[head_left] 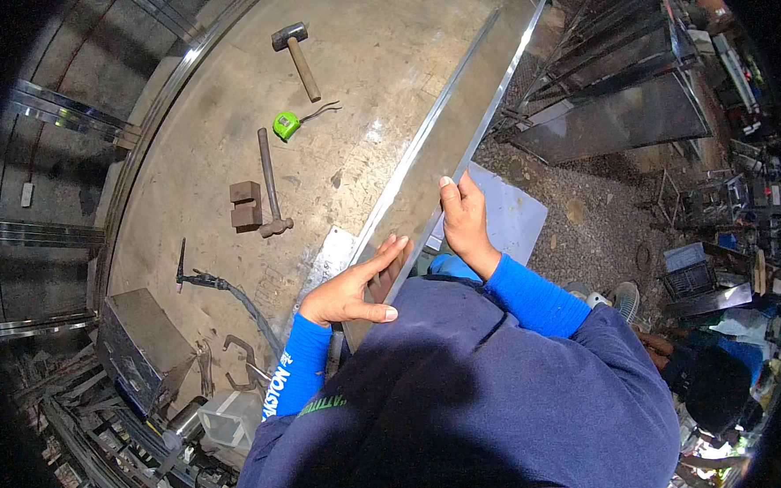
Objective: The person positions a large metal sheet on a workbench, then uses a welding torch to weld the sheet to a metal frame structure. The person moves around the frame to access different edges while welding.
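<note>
A long, shiny sheet-metal channel (465,107) with raised edges runs from near my body toward the far right, along the table's right side. My right hand (466,221) is closed on its right edge, thumb on the top side; the fingers beneath are partly hidden. Fingers stretched and thumb apart, my left hand (358,292) lies against the channel's near part. Its fingertips show a reflection in the polished metal. Just left of the channel, a pale metal strip (331,258) lies on the table.
On the worn table (198,113) lie a mallet (300,63), a green tape measure (285,125), a ball-peen hammer (269,175), brown blocks (245,207), a welding torch (225,284) and a clamp (242,358). Metal frames (617,99) stand at right. A person (716,382) is at lower right.
</note>
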The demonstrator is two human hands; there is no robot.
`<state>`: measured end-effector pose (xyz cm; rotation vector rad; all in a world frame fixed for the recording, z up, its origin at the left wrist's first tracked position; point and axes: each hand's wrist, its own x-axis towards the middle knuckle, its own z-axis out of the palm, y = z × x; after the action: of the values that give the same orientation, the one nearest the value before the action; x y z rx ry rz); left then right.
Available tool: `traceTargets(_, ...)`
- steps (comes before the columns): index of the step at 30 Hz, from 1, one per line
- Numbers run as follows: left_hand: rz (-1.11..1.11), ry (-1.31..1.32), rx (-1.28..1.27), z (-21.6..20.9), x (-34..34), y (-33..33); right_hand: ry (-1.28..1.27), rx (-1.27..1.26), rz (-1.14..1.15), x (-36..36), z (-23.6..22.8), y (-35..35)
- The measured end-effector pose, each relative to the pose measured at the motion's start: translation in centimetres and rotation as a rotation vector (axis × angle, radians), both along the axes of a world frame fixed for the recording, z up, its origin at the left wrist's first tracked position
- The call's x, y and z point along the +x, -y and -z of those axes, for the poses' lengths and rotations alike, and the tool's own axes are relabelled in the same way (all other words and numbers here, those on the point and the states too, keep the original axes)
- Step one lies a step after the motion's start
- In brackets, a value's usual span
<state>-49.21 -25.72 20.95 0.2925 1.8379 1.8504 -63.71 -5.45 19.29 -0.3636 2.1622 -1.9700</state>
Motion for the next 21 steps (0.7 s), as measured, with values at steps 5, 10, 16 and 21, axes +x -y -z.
traceTargets(5, 0.005, -0.001, 0.0, -0.2, 0.0, 0.0, -0.04, -0.013, 0.003, 0.1, 0.4, 0.1)
traceTargets(10, -0.037, 0.06, 0.097, 0.8, -0.7, 1.2, -0.084, -0.02, -0.107, -1.4, 0.3, 0.9)
traceTargets(16, -0.129, 0.275, 0.249, -1.1, -1.0, 3.0, -0.101, -0.005, -0.154, -3.2, 0.3, 3.4)
traceTargets(21, -0.227, 0.345, 0.256, 0.9, 0.1, 5.5, -0.035, 0.091, -0.154, -3.3, -1.5, 5.2)
